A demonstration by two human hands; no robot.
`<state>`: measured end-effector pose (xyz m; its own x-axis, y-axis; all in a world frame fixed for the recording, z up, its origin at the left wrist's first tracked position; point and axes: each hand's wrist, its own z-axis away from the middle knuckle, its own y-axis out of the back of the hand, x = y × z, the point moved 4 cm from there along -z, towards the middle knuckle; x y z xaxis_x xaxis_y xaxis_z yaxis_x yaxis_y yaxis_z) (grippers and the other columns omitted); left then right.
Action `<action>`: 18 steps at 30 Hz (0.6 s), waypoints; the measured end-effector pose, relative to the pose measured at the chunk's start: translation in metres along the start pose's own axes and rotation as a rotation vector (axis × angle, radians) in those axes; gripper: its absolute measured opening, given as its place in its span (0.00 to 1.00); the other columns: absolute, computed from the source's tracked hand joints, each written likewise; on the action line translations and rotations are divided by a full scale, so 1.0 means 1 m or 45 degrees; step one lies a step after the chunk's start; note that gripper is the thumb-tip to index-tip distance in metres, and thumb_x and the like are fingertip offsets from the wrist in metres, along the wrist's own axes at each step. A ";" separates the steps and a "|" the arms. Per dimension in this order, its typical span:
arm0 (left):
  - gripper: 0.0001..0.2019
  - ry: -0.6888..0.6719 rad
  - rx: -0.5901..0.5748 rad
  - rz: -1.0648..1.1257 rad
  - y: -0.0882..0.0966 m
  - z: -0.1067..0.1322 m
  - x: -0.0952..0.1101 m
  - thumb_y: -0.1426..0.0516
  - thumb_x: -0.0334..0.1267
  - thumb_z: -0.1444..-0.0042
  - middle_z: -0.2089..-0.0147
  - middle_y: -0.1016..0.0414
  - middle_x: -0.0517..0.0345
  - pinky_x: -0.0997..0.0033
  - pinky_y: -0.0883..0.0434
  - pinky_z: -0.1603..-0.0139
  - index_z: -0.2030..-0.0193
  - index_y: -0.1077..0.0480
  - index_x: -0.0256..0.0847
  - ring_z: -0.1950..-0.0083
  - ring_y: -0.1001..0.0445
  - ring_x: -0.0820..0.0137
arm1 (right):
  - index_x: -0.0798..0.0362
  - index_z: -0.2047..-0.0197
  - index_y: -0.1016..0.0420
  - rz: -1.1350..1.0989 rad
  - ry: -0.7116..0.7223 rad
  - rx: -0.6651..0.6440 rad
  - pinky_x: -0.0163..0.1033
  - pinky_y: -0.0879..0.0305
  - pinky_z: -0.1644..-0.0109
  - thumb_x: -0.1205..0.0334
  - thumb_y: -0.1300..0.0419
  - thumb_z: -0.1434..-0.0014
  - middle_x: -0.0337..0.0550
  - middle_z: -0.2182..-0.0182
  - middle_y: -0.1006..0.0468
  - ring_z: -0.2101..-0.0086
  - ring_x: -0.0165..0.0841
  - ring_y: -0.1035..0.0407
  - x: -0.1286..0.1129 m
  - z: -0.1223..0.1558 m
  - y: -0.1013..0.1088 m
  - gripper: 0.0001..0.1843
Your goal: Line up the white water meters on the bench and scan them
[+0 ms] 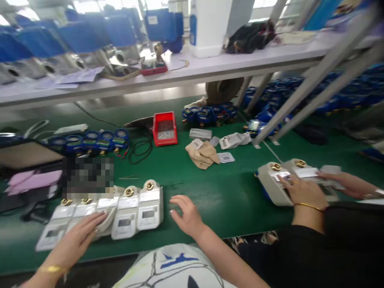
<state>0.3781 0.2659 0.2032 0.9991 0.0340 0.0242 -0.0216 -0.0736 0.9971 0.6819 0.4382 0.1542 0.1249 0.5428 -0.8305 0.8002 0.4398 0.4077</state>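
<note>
at the far left of the frame a pink cloth [31, 180] lies on a green table [216, 192], beside a blurred-out patch. above it, left of centre, a row of blue meters [90, 142] sits near a black cable [141, 150].

in the lower left, the left hand [79, 240] with a gold bangle lies flat, fingers spread loosely, on a row of white meters [120, 212]. these stand side by side, touching one another, each with a brass fitting at its top end. the hand covers the middle of the row and grips nothing.

at lower centre, the right hand [187, 216] rests palm down on the bare table just right of the row, close to the last meter but apart from it. its fingers are slightly curled and hold nothing.

above centre a red bin [164, 128] holds small grey parts. right of it lie tan gloves [204, 154], a white tag [226, 157], a white cloth [235, 140] and more blue meters along the table's far edge.

at the right, a second person in a black sleeve [345, 224] has both hands on a pair of white meters [288, 176]; the near hand [303, 192] wears a gold bangle.

across the top runs a grey shelf [192, 70] with blue units, papers, a white box [210, 26] and a dark cloth [250, 36]. two metal struts [315, 76] slant down from the upper right.
</note>
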 end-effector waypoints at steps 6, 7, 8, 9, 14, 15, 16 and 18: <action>0.19 0.099 -0.011 0.009 -0.002 0.012 0.034 0.51 0.40 0.43 0.44 0.35 0.47 0.59 0.33 0.46 0.45 0.37 0.40 0.44 0.35 0.61 | 0.53 0.48 0.37 -0.009 0.059 -0.207 0.48 0.39 0.46 0.67 0.44 0.46 0.49 0.52 0.31 0.51 0.38 0.38 0.002 0.010 -0.027 0.21; 0.20 0.090 -0.019 0.020 -0.005 0.009 0.043 0.49 0.40 0.44 0.44 0.36 0.47 0.57 0.34 0.44 0.44 0.38 0.40 0.43 0.37 0.59 | 0.53 0.48 0.37 -0.003 0.073 -0.228 0.48 0.39 0.46 0.66 0.43 0.46 0.49 0.52 0.31 0.50 0.38 0.39 0.000 0.010 -0.030 0.21; 0.22 0.063 -0.042 0.035 -0.009 0.006 0.051 0.46 0.39 0.46 0.43 0.37 0.47 0.55 0.36 0.42 0.43 0.39 0.40 0.42 0.38 0.58 | 0.53 0.48 0.37 0.001 0.087 -0.246 0.47 0.39 0.46 0.66 0.43 0.46 0.49 0.52 0.32 0.50 0.38 0.39 -0.001 0.009 -0.033 0.21; 0.24 0.026 -0.074 0.054 -0.014 0.004 0.058 0.45 0.39 0.47 0.42 0.38 0.47 0.53 0.37 0.41 0.43 0.40 0.41 0.41 0.40 0.57 | 0.54 0.48 0.37 0.007 0.096 -0.263 0.47 0.39 0.46 0.65 0.43 0.46 0.49 0.52 0.32 0.50 0.39 0.39 -0.002 0.007 -0.035 0.21; 0.21 -0.024 -0.123 0.140 -0.030 -0.001 0.066 0.45 0.36 0.46 0.45 0.35 0.48 0.56 0.36 0.43 0.44 0.39 0.41 0.44 0.37 0.60 | 0.55 0.50 0.36 0.121 -0.001 -0.459 0.40 0.34 0.57 0.63 0.43 0.45 0.46 0.63 0.29 0.62 0.36 0.34 -0.004 -0.007 -0.055 0.18; 0.19 -0.011 -0.109 0.149 -0.030 -0.003 0.066 0.45 0.38 0.45 0.46 0.34 0.48 0.57 0.35 0.45 0.46 0.38 0.40 0.45 0.36 0.60 | 0.56 0.50 0.36 0.172 -0.022 -0.517 0.39 0.35 0.58 0.62 0.43 0.44 0.45 0.64 0.29 0.64 0.35 0.33 -0.004 -0.010 -0.059 0.18; 0.18 0.001 -0.097 0.156 -0.030 -0.006 0.065 0.45 0.39 0.45 0.48 0.33 0.48 0.57 0.34 0.46 0.47 0.37 0.40 0.47 0.35 0.60 | 0.56 0.51 0.36 0.223 -0.036 -0.567 0.38 0.35 0.59 0.62 0.44 0.44 0.45 0.65 0.29 0.64 0.34 0.33 -0.005 -0.013 -0.063 0.17; 0.16 0.020 -0.082 0.171 -0.030 -0.014 0.067 0.46 0.40 0.44 0.51 0.32 0.48 0.59 0.33 0.49 0.49 0.35 0.39 0.51 0.34 0.61 | 0.56 0.54 0.35 0.304 -0.048 -0.635 0.37 0.36 0.58 0.62 0.45 0.43 0.45 0.63 0.28 0.63 0.34 0.33 -0.006 -0.018 -0.068 0.13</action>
<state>0.4450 0.2843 0.1763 0.9864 0.0441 0.1584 -0.1579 -0.0144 0.9873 0.6163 0.4183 0.1383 0.2971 0.6472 -0.7021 0.3734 0.5979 0.7092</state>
